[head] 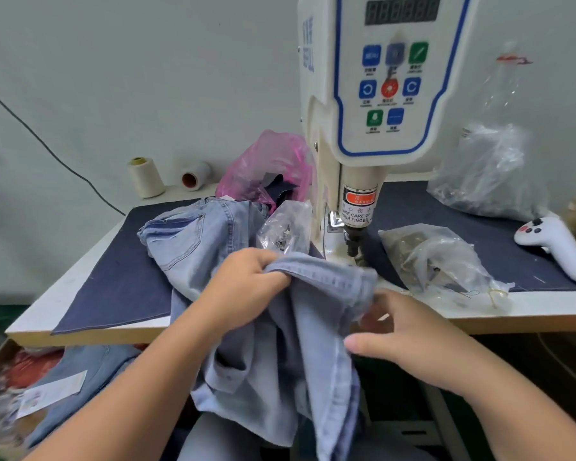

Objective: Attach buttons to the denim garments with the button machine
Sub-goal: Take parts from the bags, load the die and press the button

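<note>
Both hands are being used on a pair of light-blue denim jeans (313, 327) at the front edge of the worktable (47, 314). The left hand (246, 287) is clenched on the waistband (326, 277), with its fingers curled over the folded edge. The right hand (409, 341) is being held against the fabric just beside the waistband end, fingers loosely bent; whether cloth is actually being pinched by it cannot be told, since its fingertips are hidden behind the denim. The garment is being held just below and in front of the button machine (379, 94), its waistband end lying near the pressing head (354, 241) while the rest is hanging off the table toward the lap.

The step in hand is judged to be the positioning of the waistband under the head. For this to be done well, the waistband end should be flattened into a single smooth layer, kept taut between the two hands and slid in so that the marked button spot is sitting squarely on the die. Fingers should be kept to the sides, well apart from the head, as the warning label (358, 207) is advising. Loose folds of the hanging leg should be kept from being drawn under.

Another pair of jeans (193, 237) is lying on the dark blue mat (113, 277) to the left, and clear bags of metal fittings (436, 261) are resting beside the machine.
</note>
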A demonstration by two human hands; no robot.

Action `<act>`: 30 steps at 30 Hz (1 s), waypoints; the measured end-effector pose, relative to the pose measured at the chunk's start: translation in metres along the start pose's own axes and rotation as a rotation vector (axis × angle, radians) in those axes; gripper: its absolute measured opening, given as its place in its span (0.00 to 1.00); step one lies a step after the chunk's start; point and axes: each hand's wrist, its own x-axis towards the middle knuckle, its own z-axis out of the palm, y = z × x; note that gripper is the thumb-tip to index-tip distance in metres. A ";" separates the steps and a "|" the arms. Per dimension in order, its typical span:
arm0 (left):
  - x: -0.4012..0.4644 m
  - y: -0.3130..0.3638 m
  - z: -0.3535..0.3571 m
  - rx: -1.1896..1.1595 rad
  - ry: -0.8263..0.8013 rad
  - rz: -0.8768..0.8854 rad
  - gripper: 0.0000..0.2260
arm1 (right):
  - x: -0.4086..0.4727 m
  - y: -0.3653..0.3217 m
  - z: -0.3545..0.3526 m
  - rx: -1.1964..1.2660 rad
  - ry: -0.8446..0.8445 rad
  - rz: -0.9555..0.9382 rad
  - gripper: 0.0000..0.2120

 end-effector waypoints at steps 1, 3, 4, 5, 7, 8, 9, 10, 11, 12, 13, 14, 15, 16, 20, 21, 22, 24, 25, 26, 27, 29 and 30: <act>0.000 -0.004 -0.004 0.000 -0.017 -0.047 0.15 | 0.000 0.000 0.004 0.024 0.046 0.014 0.12; 0.000 -0.007 -0.010 0.045 -0.105 -0.115 0.15 | 0.003 -0.002 0.013 0.051 0.100 0.020 0.02; 0.000 -0.007 -0.011 0.073 -0.141 -0.136 0.14 | 0.005 -0.004 0.019 0.035 0.123 0.002 0.05; 0.001 -0.006 -0.012 0.100 -0.162 -0.158 0.14 | 0.007 -0.006 0.025 0.036 0.149 -0.013 0.07; 0.002 0.000 -0.014 0.218 -0.139 -0.154 0.15 | 0.011 -0.011 0.033 0.089 0.232 -0.053 0.08; 0.003 0.002 -0.015 0.278 -0.090 -0.104 0.16 | 0.014 -0.013 0.036 0.136 0.279 -0.081 0.08; 0.004 0.004 -0.016 0.287 -0.045 -0.040 0.16 | 0.017 -0.014 0.038 0.186 0.328 -0.111 0.07; 0.005 0.006 -0.018 0.239 -0.042 0.017 0.16 | 0.020 -0.016 0.040 0.229 0.383 -0.142 0.08; 0.006 0.010 -0.020 0.153 -0.092 0.043 0.18 | 0.022 -0.018 0.041 0.268 0.448 -0.167 0.08; 0.008 0.012 -0.019 0.055 -0.161 0.049 0.20 | 0.024 -0.019 0.041 0.301 0.514 -0.191 0.09; 0.011 0.013 -0.017 0.001 -0.218 0.051 0.20 | 0.025 -0.021 0.041 0.330 0.569 -0.214 0.10; 0.015 0.013 -0.012 -0.004 -0.237 0.069 0.18 | 0.026 -0.024 0.042 0.348 0.606 -0.234 0.11; 0.020 0.011 -0.007 0.011 -0.225 0.090 0.15 | 0.026 -0.027 0.043 0.364 0.623 -0.257 0.10; 0.025 0.009 -0.003 -0.013 -0.196 0.096 0.13 | 0.026 -0.028 0.043 0.368 0.621 -0.280 0.08; 0.049 -0.021 -0.009 -0.251 0.142 -0.096 0.07 | 0.024 -0.022 0.049 0.144 0.601 -0.310 0.17; 0.054 -0.031 -0.013 -0.238 0.237 -0.156 0.07 | 0.022 -0.019 0.051 -0.007 0.630 -0.347 0.16; 0.058 -0.041 -0.017 -0.172 0.304 -0.207 0.08 | 0.021 -0.015 0.054 -0.186 0.675 -0.408 0.15; 0.063 -0.059 -0.017 0.044 0.389 -0.254 0.10 | 0.020 -0.008 0.062 -0.441 0.749 -0.528 0.11; 0.065 -0.065 -0.015 0.154 0.425 -0.254 0.11 | 0.019 -0.007 0.068 -0.501 0.760 -0.562 0.09; 0.068 -0.067 -0.012 0.258 0.459 -0.246 0.12 | 0.019 -0.008 0.074 -0.529 0.753 -0.592 0.08; 0.071 -0.068 -0.010 0.354 0.487 -0.237 0.13 | 0.020 -0.011 0.079 -0.552 0.736 -0.628 0.09; 0.083 -0.065 -0.010 0.496 0.533 -0.199 0.14 | 0.025 -0.017 0.088 -0.590 0.691 -0.675 0.11; 0.090 -0.063 -0.012 0.536 0.559 -0.176 0.13 | 0.029 -0.020 0.092 -0.608 0.686 -0.677 0.12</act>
